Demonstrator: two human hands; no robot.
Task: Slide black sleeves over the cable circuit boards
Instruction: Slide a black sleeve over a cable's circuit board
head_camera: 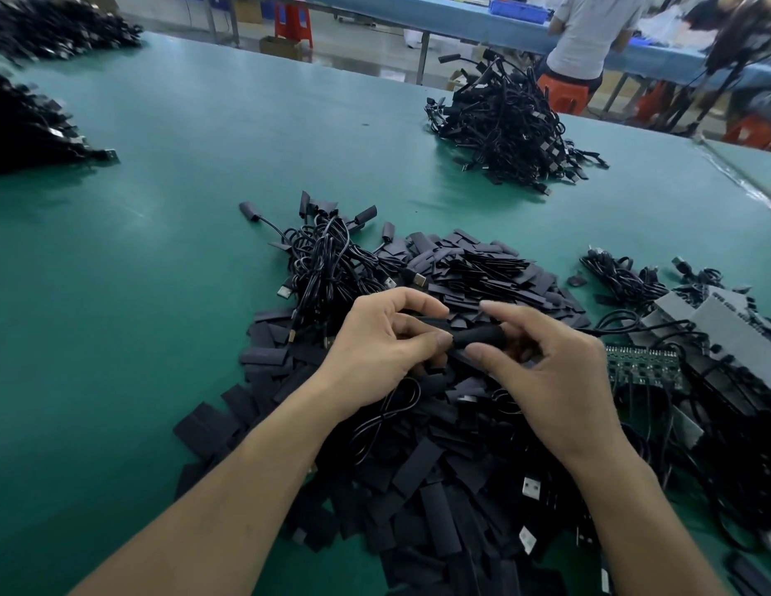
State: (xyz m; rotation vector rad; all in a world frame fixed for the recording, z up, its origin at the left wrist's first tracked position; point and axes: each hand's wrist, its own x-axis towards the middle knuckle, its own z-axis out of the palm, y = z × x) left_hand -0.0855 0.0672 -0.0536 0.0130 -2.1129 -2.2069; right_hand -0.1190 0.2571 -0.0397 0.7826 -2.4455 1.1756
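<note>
Landmark: loose sleeve pile (418, 475), flat black sleeves heaped on the green table mat (138, 294).
Left hand (375, 346): above the middle of the loose sleeve pile. Thumb and forefinger curled, pinching the left end of the black sleeve (478, 335). Other fingers curled underneath.
Right hand (551, 372): above the loose sleeve pile, right of its middle. Thumb and forefinger pinching the right part of the black sleeve. Remaining fingers loosely bent.
Position of black sleeve: rounded out, held roughly level between both hands, lifted clear of the loose sleeve pile.
Contents of black sleeve: hidden; cannot tell whether a board sits inside.
Thin black cable (616, 320): loops away from behind the right hand toward the right edge of the loose sleeve pile.
Sleeved cable bundle (328, 260): touching the far-left edge of the loose sleeve pile.
Green circuit board panel (644, 365): just beside the right edge of the loose sleeve pile, among tangled cables.
Grey trays (719, 320): right of the loose sleeve pile, beyond the panel.
Far cable heap (504, 122): well apart from the loose sleeve pile, on its far side.
Seated person (590, 32): beyond the far cable heap, at another bench.
</note>
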